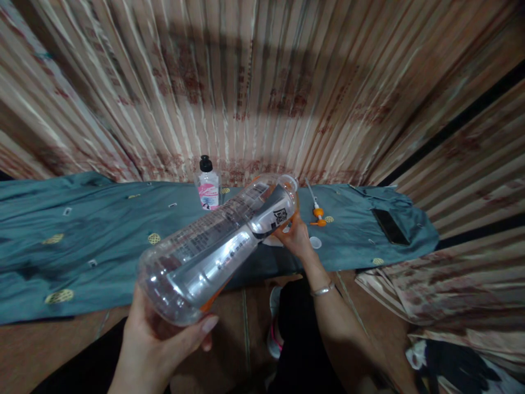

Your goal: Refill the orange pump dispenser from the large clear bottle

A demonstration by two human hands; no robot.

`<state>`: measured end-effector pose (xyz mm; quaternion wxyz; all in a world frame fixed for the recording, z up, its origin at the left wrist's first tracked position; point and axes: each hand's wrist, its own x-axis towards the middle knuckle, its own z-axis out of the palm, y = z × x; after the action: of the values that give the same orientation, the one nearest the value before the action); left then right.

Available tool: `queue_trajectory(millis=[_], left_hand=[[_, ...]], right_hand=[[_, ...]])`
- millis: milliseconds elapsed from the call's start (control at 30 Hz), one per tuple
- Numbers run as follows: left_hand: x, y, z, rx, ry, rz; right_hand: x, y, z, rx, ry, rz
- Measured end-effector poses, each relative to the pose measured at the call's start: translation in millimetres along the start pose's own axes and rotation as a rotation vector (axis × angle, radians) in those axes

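Note:
A large clear plastic bottle (213,246) with a silver and printed label lies slanted in the air in front of me, its base near me at the left and its open neck (289,182) pointing away to the right. My left hand (162,334) is wrapped round the base. At the neck end, my right hand (296,239) grips the bottle from below, its fingers partly hidden behind it. Beyond the neck, an orange pump dispenser (318,213) with a white tube lies on the teal cloth (102,230). A small white round disc (315,242) lies beside my right hand.
A small bottle (208,189) with a black cap and pink label stands at the back of the cloth. A dark phone-like slab (390,226) lies at the right. Pleated curtains (254,82) rise behind, and tiled floor (229,317) shows below.

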<state>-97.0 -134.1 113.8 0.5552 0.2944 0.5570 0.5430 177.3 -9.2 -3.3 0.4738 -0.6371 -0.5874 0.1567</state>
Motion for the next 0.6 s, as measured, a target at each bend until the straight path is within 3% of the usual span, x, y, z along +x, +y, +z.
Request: queue_trajectory(millis=[600], left_hand=[[-0.7, -1.6, -0.4, -0.007, 0.016, 0.004]], right_hand=[[0.1, 2.2, 0.3, 0.000, -0.016, -0.001]])
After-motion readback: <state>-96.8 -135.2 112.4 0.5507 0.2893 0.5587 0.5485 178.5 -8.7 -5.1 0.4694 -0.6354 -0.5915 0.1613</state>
